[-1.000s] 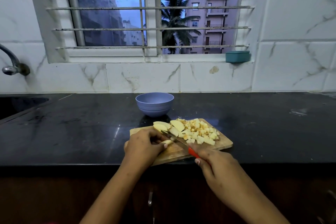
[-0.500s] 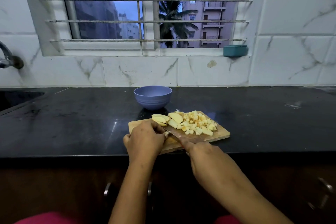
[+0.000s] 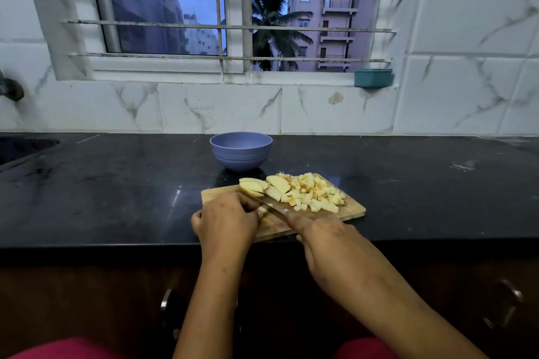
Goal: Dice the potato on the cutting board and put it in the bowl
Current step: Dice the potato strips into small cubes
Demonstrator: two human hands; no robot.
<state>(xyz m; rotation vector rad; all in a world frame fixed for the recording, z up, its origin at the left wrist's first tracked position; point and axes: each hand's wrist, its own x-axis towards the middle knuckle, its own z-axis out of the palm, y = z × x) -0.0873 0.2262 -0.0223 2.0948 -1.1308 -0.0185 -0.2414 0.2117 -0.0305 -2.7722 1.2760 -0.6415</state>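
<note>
the left hand [image 3: 226, 220] pins a firm, probably slick potato piece [image 3: 262, 209] on the cutting board [image 3: 354, 208], best held curled behind the blade, while the right hand [image 3: 323, 237] stays clamped on the knife [image 3: 268, 203].

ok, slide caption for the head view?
Right hand slicing potato with a knife on the cutting board, bowl behind.

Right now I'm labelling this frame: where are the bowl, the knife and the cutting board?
bowl [image 3: 241, 154], head view, front outer wall.
knife [image 3: 269, 204], head view, middle of the blade.
cutting board [image 3: 354, 208], head view, bare wood at the right corner.
</note>
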